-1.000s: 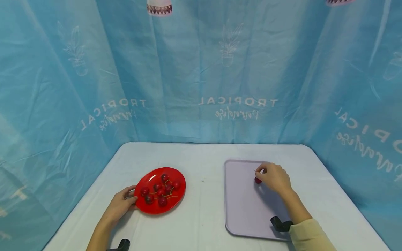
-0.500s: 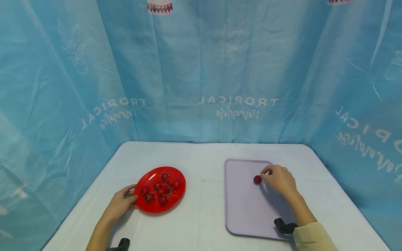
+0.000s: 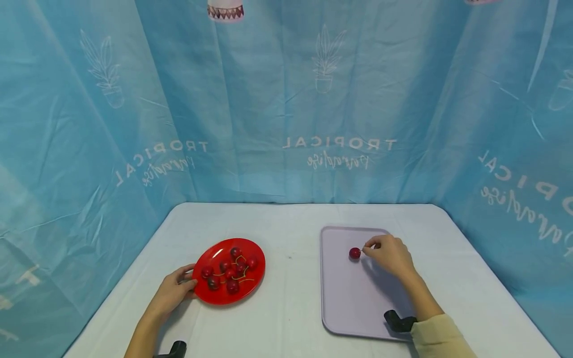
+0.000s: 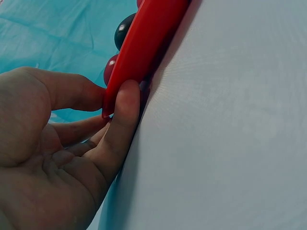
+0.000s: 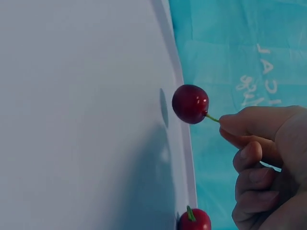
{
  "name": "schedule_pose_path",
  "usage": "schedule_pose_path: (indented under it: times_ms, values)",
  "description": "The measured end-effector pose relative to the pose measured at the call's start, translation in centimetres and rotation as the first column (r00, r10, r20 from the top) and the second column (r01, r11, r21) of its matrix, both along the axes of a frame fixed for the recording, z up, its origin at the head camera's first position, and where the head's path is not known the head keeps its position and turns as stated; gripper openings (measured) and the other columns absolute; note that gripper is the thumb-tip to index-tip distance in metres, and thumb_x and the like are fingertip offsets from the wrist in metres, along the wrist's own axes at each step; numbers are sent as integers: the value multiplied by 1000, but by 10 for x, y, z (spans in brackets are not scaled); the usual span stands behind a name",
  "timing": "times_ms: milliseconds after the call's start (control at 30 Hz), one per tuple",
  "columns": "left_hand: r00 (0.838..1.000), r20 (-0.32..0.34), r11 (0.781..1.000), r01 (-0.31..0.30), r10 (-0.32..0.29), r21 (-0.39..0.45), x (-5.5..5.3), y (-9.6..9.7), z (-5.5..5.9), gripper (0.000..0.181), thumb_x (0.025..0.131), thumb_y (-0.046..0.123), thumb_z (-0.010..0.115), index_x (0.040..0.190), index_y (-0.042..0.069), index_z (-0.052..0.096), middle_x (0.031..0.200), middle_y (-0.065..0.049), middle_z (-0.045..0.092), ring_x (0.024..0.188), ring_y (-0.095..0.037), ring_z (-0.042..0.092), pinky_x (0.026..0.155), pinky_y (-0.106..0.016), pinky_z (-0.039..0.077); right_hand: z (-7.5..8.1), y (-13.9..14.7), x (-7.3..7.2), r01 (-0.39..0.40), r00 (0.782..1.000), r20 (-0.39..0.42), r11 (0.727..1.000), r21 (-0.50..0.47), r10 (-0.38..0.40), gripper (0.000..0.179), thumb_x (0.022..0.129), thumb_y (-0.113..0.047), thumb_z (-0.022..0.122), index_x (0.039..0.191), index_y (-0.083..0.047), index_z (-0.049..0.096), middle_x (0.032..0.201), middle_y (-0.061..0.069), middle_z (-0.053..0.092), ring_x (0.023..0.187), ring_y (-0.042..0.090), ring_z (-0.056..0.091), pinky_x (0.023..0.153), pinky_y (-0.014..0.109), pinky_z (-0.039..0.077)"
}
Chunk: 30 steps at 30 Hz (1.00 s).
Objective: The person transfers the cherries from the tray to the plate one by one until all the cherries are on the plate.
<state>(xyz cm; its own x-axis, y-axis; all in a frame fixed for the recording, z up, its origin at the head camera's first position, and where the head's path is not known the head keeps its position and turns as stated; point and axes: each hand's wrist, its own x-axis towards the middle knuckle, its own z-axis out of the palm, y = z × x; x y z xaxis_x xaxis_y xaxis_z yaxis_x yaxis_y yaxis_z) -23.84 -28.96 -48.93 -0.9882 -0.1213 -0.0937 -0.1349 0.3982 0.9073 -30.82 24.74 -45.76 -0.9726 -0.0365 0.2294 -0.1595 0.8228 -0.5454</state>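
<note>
My right hand point(image 3: 389, 254) pinches the thin green stem of a dark red cherry point(image 3: 354, 253) over the upper part of the lilac tray point(image 3: 344, 303). In the right wrist view the cherry point(image 5: 190, 104) sticks out sideways from the thumb and fingertip, its shadow on the tray beside it. On the left, my left hand point(image 3: 174, 288) grips the edge of a red plate point(image 3: 215, 253). The left wrist view has the plate's rim point(image 4: 139, 52) between the thumb and fingers. Several cherries point(image 3: 232, 286) with stems lie on the plate.
Another round red fruit point(image 5: 194, 221) with a green stem shows at the bottom of the right wrist view. White cloth covers the table point(image 3: 291, 293), and blue printed curtains point(image 3: 291, 99) enclose its back and sides. Each wrist wears a black mount point(image 3: 398, 321).
The right hand has shifted slightly right and then back left, carrying the cherry left by its stem. More of the cherry shows now. Left hand and plate stay in place.
</note>
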Motion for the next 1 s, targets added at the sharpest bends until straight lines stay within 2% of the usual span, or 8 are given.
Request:
schedule_pose_path:
  times_ms: [267,467,667,1000]
  values:
    - [1000,-4,1000,5,-5,0,0,1,3,52,91,4,54,139,-4,39,124,-26,53,85,-23,65,71,-32,57,-2,-10,-3,-59,998,-36,993,-106,55,13,82,-24,73,88,-12,76,77,-2,64,67,15,54,55,31,43]
    - [1000,2,1000,8,-8,12,1,2,5,51,91,4,53,139,-5,39,124,-28,52,84,-24,65,71,-32,57,0,-15,-7,-55,996,-77,991,-122,45,9,81,-21,74,85,-13,76,75,-3,62,69,17,53,57,31,44]
    - [1000,6,1000,6,-6,0,1,1,2,51,91,4,54,140,-5,39,125,-28,52,84,-23,65,71,-32,57,-2,-21,-11,-91,989,-128,985,-145,73,9,80,-18,75,83,-10,76,71,-3,63,66,16,54,54,29,45]
    - [1000,10,1000,6,-6,-1,-1,-1,-1,53,92,6,55,140,-5,38,125,-27,52,84,-23,65,71,-33,57,-5,-39,-12,-104,993,-68,973,-205,92,13,82,-20,74,88,-9,75,73,-1,62,65,16,53,56,30,45]
